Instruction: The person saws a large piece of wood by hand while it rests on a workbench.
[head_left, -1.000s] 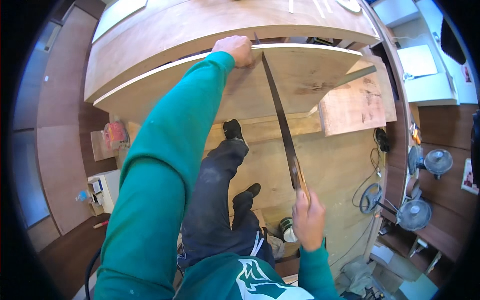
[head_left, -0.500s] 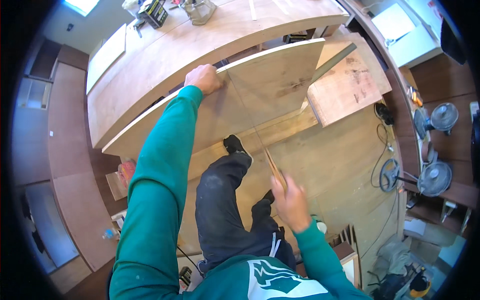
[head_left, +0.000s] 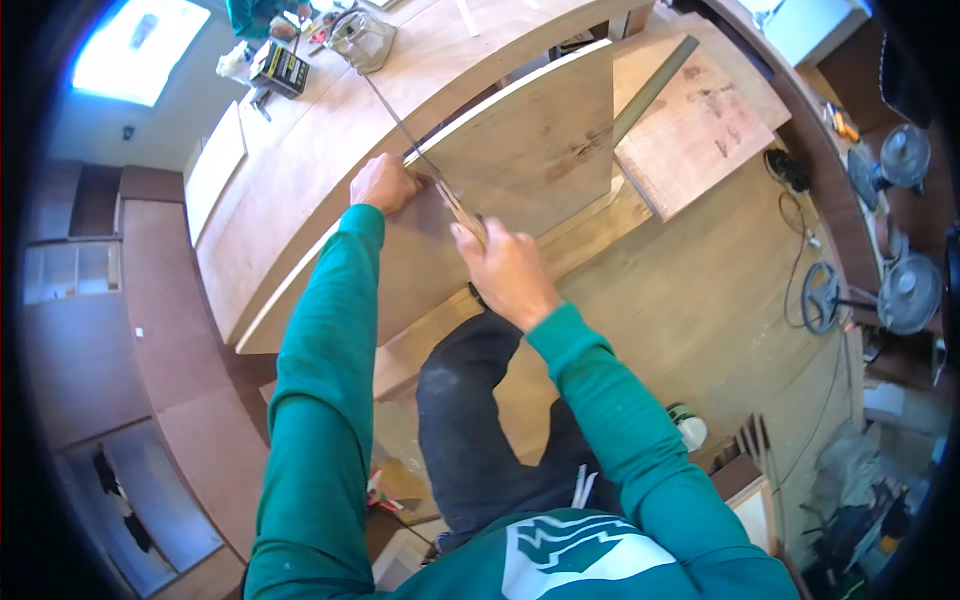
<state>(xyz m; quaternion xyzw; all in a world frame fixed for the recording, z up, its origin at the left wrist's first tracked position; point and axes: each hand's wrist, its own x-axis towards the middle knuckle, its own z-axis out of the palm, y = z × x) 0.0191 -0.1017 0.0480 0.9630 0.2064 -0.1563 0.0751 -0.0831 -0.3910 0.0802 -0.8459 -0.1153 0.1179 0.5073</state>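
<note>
A large wooden board [head_left: 540, 140] stands on edge in front of me, leaning along the workbench. My left hand [head_left: 385, 183] is closed over its upper edge. In my right hand [head_left: 508, 272] is a handsaw [head_left: 464, 212] with a light wooden handle, gripped just beside the left hand. Its thin blade, seen nearly edge-on, crosses the board's top edge and points away over the bench. Whether the teeth sit in a cut cannot be made out. My bent leg [head_left: 460, 390] is close to the board's lower side.
Behind the board runs a long curved workbench [head_left: 290, 185] with a black-and-yellow box [head_left: 279, 70] and a fabric bag [head_left: 362, 42]. A person's green sleeve [head_left: 255, 15] shows beyond it. Right are a wooden panel [head_left: 690, 140], a grey-green strip [head_left: 655, 90] and fans [head_left: 910, 292].
My right hand has pushed the saw forward and up from low near my legs to the board's top edge. The left hand stays on the board. The view has shifted.
</note>
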